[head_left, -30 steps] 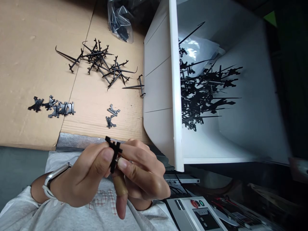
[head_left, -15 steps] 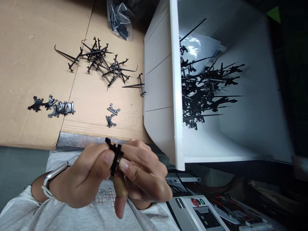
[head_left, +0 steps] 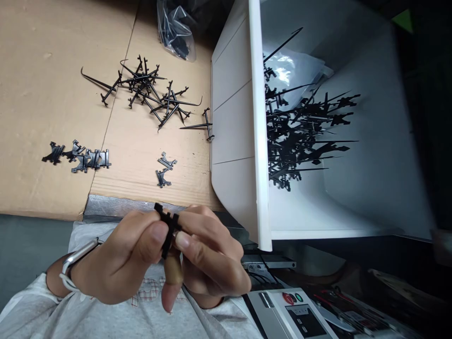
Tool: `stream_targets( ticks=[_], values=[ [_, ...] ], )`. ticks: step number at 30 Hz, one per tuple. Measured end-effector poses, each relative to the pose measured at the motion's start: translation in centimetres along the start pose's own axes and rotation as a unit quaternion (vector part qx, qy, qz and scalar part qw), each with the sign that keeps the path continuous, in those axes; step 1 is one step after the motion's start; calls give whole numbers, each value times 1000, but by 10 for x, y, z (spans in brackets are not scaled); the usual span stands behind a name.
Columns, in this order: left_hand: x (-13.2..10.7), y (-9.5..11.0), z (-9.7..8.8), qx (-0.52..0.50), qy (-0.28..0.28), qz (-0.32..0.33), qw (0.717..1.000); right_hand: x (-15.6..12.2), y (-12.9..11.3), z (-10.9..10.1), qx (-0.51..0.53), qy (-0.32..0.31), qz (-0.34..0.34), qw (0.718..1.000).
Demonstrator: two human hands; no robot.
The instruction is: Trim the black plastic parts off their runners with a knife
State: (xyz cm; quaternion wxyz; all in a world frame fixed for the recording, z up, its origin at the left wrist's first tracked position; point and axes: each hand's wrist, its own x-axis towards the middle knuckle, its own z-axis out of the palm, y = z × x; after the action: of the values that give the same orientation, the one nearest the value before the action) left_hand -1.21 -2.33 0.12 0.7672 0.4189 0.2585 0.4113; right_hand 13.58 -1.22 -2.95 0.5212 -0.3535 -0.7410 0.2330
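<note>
Close to my chest, both hands pinch one small black plastic clip [head_left: 167,228]. My left hand [head_left: 120,256], with a silver watch band at the wrist, grips it from the left between thumb and fingers. My right hand [head_left: 208,254] grips it from the right, fingers curled. A tan finger cot covers one finger hanging down below the clip. On the cardboard sheet [head_left: 52,94] lie a tangled pile of black spiked parts [head_left: 151,94], a row of small clips [head_left: 79,157] at the left and two loose clips [head_left: 164,170] nearer me.
A white bin [head_left: 240,122] at the right holds many black spiked parts [head_left: 300,136] and a clear bag. Another clear bag of black parts [head_left: 176,28] lies at the top. A grey control box with red and green buttons [head_left: 289,310] sits at the lower right.
Both hands stay pinched on the clip. The covered finger below it has shifted slightly left, and the clip has tilted a little.
</note>
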Motion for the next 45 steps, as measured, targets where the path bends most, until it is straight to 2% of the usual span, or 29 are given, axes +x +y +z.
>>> stream_targets(
  ticks=[2, 3, 5, 7, 9, 12, 13, 15, 16, 17, 18, 19, 20, 21, 22, 23, 25, 29, 30, 32, 33, 34, 36, 37, 40, 42, 44, 45],
  values=[
    [0, 0, -1, 5, 10, 12, 1000, 2, 2, 1, 65, 86, -39, 993],
    [0, 0, -2, 14, 14, 11, 1000, 4, 1, 2, 99, 124, -25, 987],
    [1, 1, -4, 42, 19, 1, 999, 9, -1, 4, 150, 151, 41, 976],
    [4, 2, -5, 89, 13, 12, 996, 14, -3, 6, 187, 140, 95, 968],
    [5, 2, -5, 128, 15, 42, 991, 17, -3, 7, 223, 101, 140, 959],
    [0, -1, -9, 125, 9, 56, 990, 16, 1, 2, 273, 51, 181, 943],
    [-4, -1, -13, 114, 17, 57, 992, 14, 3, -2, 277, 45, 192, 940],
    [-16, 3, -26, 135, 74, 93, 984, 9, 9, -11, 235, 74, 228, 942],
    [-23, 7, -36, 189, 134, 107, 967, 6, 12, -16, 223, 87, 238, 941],
    [-31, 12, -47, 278, 195, 129, 932, 4, 15, -21, 211, 91, 254, 940],
    [-39, 18, -59, 403, 236, 84, 880, 2, 19, -25, 197, 92, 266, 939],
    [-46, 24, -70, 519, 313, 55, 793, 1, 22, -28, 185, 98, 276, 938],
    [-52, 30, -81, 601, 363, 28, 711, 0, 25, -30, 184, 99, 281, 937],
    [-57, 34, -90, 653, 386, -7, 652, 0, 27, -31, 182, 99, 287, 935],
    [-60, 37, -98, 686, 393, -39, 611, 1, 29, -31, 181, 102, 289, 935],
    [-61, 38, -103, 705, 389, -67, 589, 1, 29, -31, 178, 105, 290, 934],
    [-61, 37, -106, 718, 386, -106, 569, 2, 29, -29, 168, 108, 290, 936],
    [-54, 31, -89, 710, 438, -152, 530, 1, 25, -27, 157, 115, 291, 937],
    [-51, 28, -83, 713, 453, -143, 516, 0, 24, -26, 157, 122, 295, 935],
    [-40, 21, -69, 742, 456, -83, 485, -1, 21, -25, 154, 128, 312, 929],
    [-31, 15, -62, 766, 426, -30, 481, -1, 20, -23, 153, 122, 318, 928],
    [-21, 9, -55, 788, 363, 6, 497, -1, 18, -22, 154, 114, 322, 927],
    [3, -4, -43, 777, 199, 75, 592, 0, 16, -20, 164, 107, 320, 927],
    [15, -10, -39, 768, 160, 80, 615, 0, 15, -20, 170, 107, 316, 927],
    [39, -21, -34, 753, 105, 40, 648, -1, 14, -19, 180, 112, 307, 928],
    [42, -22, -37, 738, 92, 23, 668, -2, 14, -20, 191, 112, 302, 927],
    [37, -20, -41, 705, 80, 26, 704, -2, 15, -19, 206, 107, 298, 926],
    [34, -18, -43, 676, 79, 33, 732, -2, 15, -19, 211, 101, 294, 927]
  ],
)
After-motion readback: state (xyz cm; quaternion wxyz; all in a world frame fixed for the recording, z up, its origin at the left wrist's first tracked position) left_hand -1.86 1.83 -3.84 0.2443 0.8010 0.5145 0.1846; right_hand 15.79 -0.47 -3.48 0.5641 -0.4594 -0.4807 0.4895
